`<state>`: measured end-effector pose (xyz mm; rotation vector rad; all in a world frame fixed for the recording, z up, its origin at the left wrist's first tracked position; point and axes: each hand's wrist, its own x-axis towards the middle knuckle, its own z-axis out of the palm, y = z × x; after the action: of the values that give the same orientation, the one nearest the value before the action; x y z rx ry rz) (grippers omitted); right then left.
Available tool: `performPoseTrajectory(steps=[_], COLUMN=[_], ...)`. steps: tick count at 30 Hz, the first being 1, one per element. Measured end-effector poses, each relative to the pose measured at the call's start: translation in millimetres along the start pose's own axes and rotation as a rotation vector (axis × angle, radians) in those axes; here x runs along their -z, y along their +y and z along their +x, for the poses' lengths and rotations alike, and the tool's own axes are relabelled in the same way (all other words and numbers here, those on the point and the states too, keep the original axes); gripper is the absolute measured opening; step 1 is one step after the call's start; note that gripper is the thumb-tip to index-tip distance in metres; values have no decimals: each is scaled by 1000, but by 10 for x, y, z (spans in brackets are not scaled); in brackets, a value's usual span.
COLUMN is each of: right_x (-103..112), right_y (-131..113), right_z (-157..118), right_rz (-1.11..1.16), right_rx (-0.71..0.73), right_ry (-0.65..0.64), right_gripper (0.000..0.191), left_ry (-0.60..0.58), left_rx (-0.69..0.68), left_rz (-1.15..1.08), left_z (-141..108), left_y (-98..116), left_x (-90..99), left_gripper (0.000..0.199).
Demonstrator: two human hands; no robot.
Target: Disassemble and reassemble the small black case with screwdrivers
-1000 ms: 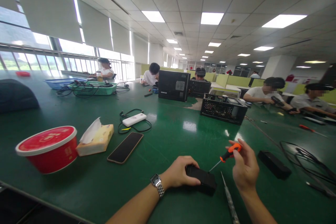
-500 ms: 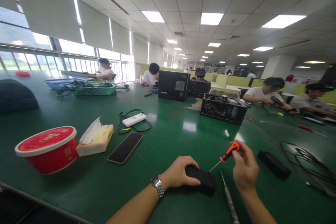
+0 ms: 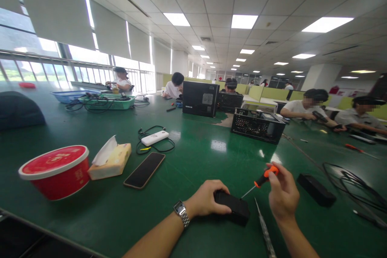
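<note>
A black rectangular box-shaped part (image 3: 234,206) lies on the green table, and my left hand (image 3: 207,199) grips its left end between thumb and fingers. My right hand (image 3: 283,193) pinches the orange and black handle of a screwdriver (image 3: 265,176) to the right of it. The screwdriver slants down to the left, its tip meeting the top of the black part near the far edge. What the tip touches is too small to make out. Tweezers-like pointed metal tool (image 3: 264,229) lies between the part and my right wrist.
Right of my hand lie another black block (image 3: 316,189) and black cables (image 3: 353,181). To the left are a phone (image 3: 145,170), a tissue pack (image 3: 111,161), a red tub (image 3: 56,172) and a white power strip (image 3: 155,138). Computer cases (image 3: 256,125) stand farther back; several people sit around.
My right fingers have shifted slightly on the screwdriver handle, which looks a little turned. The black part and my left hand have stayed in place.
</note>
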<state>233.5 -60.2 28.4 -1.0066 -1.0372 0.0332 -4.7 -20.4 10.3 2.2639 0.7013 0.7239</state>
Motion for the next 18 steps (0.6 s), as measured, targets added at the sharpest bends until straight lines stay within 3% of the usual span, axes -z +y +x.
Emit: performPoseTrajectory(steps=[4, 12, 18], right_x=[-16, -11, -34], right_y=[17, -64, -35], right_z=[25, -14, 22], right_rz=[-31, 68, 63], right_rx=[83, -31, 90], right_ry=[42, 23, 60], right_gripper=[31, 33, 27], left_ry=[8, 1, 6], left_rx=[-3, 0, 2], left_rz=[-2, 12, 0], left_z=[0, 1, 4], left_y=[-21, -21, 0], left_x=[-12, -12, -3], left_gripper=[43, 43, 42])
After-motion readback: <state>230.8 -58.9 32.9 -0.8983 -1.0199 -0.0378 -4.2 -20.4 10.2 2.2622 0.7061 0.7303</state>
